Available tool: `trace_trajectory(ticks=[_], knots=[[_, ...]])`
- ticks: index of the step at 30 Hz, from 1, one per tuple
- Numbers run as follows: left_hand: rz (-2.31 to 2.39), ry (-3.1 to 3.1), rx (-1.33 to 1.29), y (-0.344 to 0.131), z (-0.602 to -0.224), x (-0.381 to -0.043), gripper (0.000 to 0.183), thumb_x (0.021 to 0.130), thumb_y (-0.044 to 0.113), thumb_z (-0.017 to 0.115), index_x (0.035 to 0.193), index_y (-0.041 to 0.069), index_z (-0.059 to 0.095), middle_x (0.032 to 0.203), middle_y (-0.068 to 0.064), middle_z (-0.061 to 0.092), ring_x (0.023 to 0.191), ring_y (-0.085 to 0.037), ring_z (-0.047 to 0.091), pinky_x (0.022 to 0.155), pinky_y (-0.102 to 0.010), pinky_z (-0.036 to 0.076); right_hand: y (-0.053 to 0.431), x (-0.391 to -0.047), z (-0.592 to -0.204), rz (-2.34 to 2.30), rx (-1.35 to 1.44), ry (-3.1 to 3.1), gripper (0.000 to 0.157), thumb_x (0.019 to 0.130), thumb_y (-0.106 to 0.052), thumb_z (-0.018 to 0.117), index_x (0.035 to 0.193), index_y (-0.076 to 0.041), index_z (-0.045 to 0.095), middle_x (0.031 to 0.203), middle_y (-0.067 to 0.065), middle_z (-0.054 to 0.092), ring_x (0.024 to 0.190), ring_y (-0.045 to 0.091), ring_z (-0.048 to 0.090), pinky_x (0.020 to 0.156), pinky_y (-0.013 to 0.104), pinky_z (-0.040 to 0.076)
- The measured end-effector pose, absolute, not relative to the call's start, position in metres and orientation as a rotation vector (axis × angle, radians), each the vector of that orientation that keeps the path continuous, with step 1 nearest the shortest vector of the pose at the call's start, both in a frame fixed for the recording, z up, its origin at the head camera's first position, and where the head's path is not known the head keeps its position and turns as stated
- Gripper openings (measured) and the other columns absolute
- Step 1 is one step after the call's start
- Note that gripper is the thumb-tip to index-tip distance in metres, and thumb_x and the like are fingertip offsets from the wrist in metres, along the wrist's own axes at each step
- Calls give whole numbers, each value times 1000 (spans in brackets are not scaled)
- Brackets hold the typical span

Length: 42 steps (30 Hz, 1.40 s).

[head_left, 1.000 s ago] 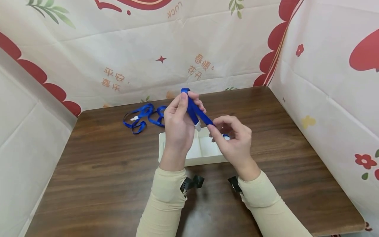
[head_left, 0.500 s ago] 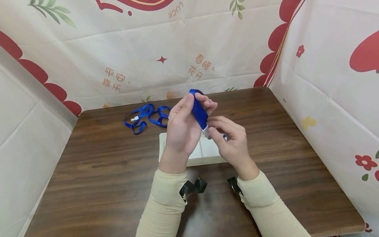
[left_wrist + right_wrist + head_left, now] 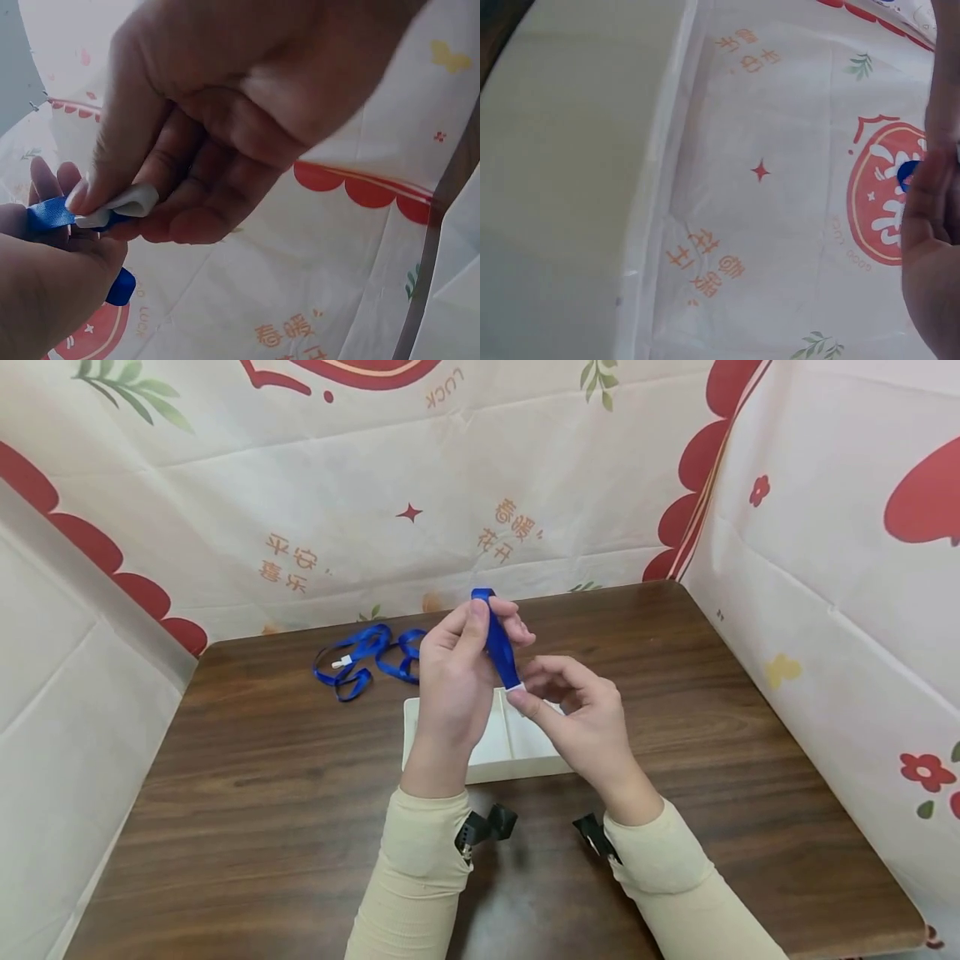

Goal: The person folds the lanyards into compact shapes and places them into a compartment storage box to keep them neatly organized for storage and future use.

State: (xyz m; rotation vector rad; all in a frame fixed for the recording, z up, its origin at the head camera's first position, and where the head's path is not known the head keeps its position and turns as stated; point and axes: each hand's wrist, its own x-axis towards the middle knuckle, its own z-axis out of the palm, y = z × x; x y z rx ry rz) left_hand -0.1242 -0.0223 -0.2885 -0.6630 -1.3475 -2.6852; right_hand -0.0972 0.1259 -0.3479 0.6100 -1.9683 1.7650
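Above a divided white tray, my left hand pinches a folded blue lanyard between thumb and fingers. The top bend of the strap sticks up past the thumb. At the lower end, my right hand pinches the white clip with thumb and fingertips. In the left wrist view the white clip juts out from under the right thumb, and the blue strap runs back to the left hand. A small blue bit of lanyard shows in the right wrist view beside a hand.
More blue lanyard lies in loose loops on the brown table, behind and left of the tray, with a white clip end among the loops. A printed white cloth hangs behind the table.
The right hand has gone from one loose strap to the white clip at the lanyard's end. The two straps, spread apart before, now lie together. The left hand shifted right, then slightly back.
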Motion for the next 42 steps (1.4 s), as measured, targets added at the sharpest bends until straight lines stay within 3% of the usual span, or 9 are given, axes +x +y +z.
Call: trace_trajectory(ticks=[3,6,10,16,20,29,37,42], knots=[[-2637,-1393,-628,-23,-290,-125,35,116,14,41,102,13,73,77,5,72,82,-14,71,86,-29,59,127,-95,-343,1761,573,-2122,30,88,5,82,117,2,74,90,5,77,80,9,70,73,21,59],[-2610,-1405,-605,-23,-290,-125,31,115,14,41,107,8,70,74,4,70,79,-14,70,85,-29,59,127,-94,-338,1709,563,-2269,19,94,-3,80,112,-3,77,90,11,75,78,12,67,70,23,56],[-2619,-1428,-584,-23,-291,-127,28,116,15,40,110,5,66,71,3,62,71,-15,64,83,-28,60,127,-94,-335,1673,569,-2343,11,95,-3,78,106,-2,76,88,12,74,78,15,66,70,25,56],[-2725,-1436,-546,-26,-293,-127,29,117,20,33,103,9,55,71,3,43,61,-15,51,78,-30,57,126,-95,-339,1645,594,-2391,10,94,-4,79,103,0,76,93,12,79,82,14,72,82,23,61],[-2749,-1463,-553,-27,-293,-128,28,117,22,32,102,11,52,72,4,40,60,-13,47,76,-29,57,126,-96,-339,1619,585,-2415,10,95,-5,79,103,0,77,92,12,79,83,16,72,86,21,61],[-2732,-1501,-551,-27,-295,-127,30,117,21,32,102,11,55,70,4,45,60,-13,49,74,-28,55,126,-96,-341,1596,543,-2410,8,94,-6,80,99,-1,77,91,11,80,83,17,71,84,23,61],[-2555,-1629,-564,-29,-296,-130,29,117,19,38,102,10,62,70,5,64,69,-14,62,74,-28,56,129,-96,-341,1608,537,-2442,18,95,-8,80,112,-4,77,95,9,79,84,18,73,84,25,62],[-2487,-1691,-562,-31,-298,-132,27,116,20,40,107,7,62,74,6,70,73,-14,66,74,-29,55,128,-96,-340,1600,610,-2431,14,95,-8,79,109,-4,77,92,6,78,86,18,73,88,28,62]])
